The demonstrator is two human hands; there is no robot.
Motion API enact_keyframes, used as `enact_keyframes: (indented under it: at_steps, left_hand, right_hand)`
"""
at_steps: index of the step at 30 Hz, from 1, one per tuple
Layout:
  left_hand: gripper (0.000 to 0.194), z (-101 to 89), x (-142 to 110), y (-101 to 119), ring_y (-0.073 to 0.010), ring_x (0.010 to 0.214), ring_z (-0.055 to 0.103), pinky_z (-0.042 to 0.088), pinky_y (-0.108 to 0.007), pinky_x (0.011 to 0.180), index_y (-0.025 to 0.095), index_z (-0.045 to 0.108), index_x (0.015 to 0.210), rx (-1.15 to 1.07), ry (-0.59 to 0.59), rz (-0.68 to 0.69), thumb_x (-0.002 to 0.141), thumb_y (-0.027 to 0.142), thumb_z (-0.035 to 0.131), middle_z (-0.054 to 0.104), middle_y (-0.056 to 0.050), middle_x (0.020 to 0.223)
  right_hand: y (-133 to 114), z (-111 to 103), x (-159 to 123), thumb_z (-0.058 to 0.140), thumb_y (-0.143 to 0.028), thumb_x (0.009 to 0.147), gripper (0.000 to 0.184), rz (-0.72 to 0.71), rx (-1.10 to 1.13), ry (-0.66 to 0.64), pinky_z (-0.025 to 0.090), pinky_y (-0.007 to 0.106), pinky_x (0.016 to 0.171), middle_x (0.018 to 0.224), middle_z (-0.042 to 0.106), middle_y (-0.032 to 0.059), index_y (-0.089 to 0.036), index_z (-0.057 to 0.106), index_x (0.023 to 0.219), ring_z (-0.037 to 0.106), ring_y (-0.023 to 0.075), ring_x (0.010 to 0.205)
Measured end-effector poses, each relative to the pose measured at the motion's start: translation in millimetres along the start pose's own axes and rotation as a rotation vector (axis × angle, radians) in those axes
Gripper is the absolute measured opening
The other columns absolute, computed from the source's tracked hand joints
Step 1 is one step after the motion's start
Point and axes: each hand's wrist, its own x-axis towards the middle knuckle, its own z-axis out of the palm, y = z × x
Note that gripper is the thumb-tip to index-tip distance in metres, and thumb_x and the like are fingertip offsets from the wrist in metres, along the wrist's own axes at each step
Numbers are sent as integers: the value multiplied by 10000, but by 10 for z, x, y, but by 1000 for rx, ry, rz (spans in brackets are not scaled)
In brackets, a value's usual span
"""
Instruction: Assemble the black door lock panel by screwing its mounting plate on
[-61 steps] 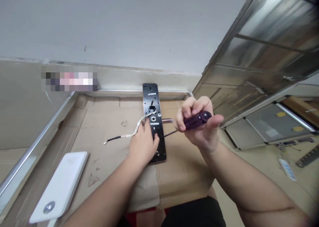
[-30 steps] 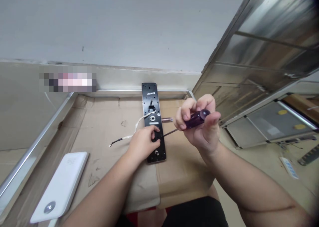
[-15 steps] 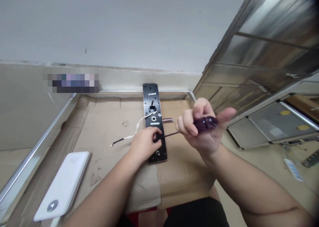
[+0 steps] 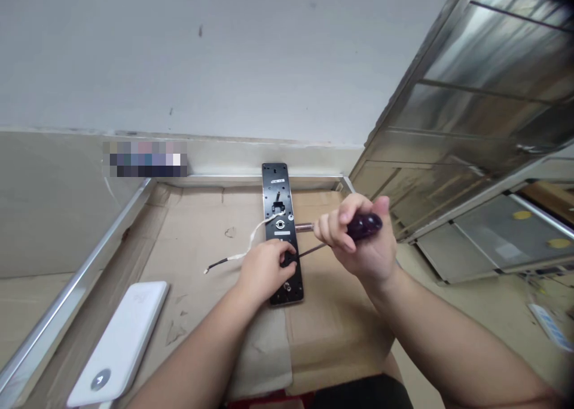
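Note:
A long black door lock panel [image 4: 278,232] lies on the cardboard, its inner side facing up. From it runs a white cable [image 4: 252,238] with a black end and a small plug. A copper-coloured handle [image 4: 305,227] sticks out on the right. My right hand [image 4: 361,241] is wrapped round the dark purple handle of a screwdriver [image 4: 365,225], thumb raised, the shaft slanting down left to the panel. Bent over the panel's lower half, my left hand [image 4: 265,268] has thumb and forefinger curled around the spot where the screwdriver tip ends. What they pinch, if anything, is hidden.
A white power bank [image 4: 121,343] lies at the left on the cardboard [image 4: 188,235]. Metal edging [image 4: 81,271] borders the tabletop, with a wall behind. A blurred-out object [image 4: 146,159] sits at the back left. Metal cabinets [image 4: 484,98] and a power strip [image 4: 549,325] are at the right.
My left hand has gone from the cable and panel middle down to the screwdriver tip. My right hand has turned and re-gripped the screwdriver handle. The whole view has shifted slightly.

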Motion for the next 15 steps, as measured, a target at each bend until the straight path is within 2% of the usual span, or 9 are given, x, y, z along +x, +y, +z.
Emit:
enact_keyframes:
  at_steps: [3, 5, 7, 10, 13, 15]
  left_hand:
    - [215, 16, 0, 1, -165, 741, 602, 364, -274, 613, 273, 741, 994, 13, 7, 2, 789, 266, 679, 660, 10, 807]
    - [219, 21, -1, 1, -164, 743, 607, 365, -274, 613, 272, 741, 1000, 23, 6, 1, 790, 262, 678, 666, 9, 819]
    - [227, 23, -1, -1, -165, 748, 612, 367, -274, 615, 272, 741, 1013, 33, 5, 13, 797, 258, 673, 676, 6, 836]
    - [232, 24, 2, -10, -165, 757, 621, 384, -275, 631, 273, 743, 1039, 47, 2, 57, 824, 269, 657, 682, 1, 858]
    - [237, 23, 8, -13, -164, 762, 627, 402, -277, 642, 275, 740, 1060, 66, -5, 97, 842, 276, 647, 685, 1, 872]
    - [237, 20, 13, -7, -168, 767, 630, 406, -279, 642, 272, 737, 1063, 88, -9, 116, 845, 273, 644, 688, 0, 876]
  right_hand:
    - [29, 15, -26, 446, -759, 894, 486, -90, 34, 37, 381, 261, 492, 592, 477, -71, -277, 513, 874, 353, 82, 409]
    - [53, 12, -20, 597, -716, 843, 450, -143, -10, 77, 404, 263, 495, 768, 524, -50, -279, 495, 879, 449, 81, 460]
    - [54, -2, 3, 659, -631, 850, 393, -164, -69, 100, 449, 285, 545, 847, 517, -30, -261, 528, 858, 552, 108, 573]
    - [10, -30, 46, 546, -655, 912, 451, -87, -99, 29, 466, 324, 607, 754, 520, -2, -223, 600, 795, 572, 150, 644]
    - [-34, -40, 57, 354, -667, 983, 580, 22, -32, -82, 415, 304, 552, 521, 434, -28, -210, 608, 730, 460, 134, 501]
    - [-35, -30, 39, 309, -697, 976, 586, 22, 17, -86, 387, 279, 509, 440, 358, -62, -227, 579, 754, 363, 116, 426]
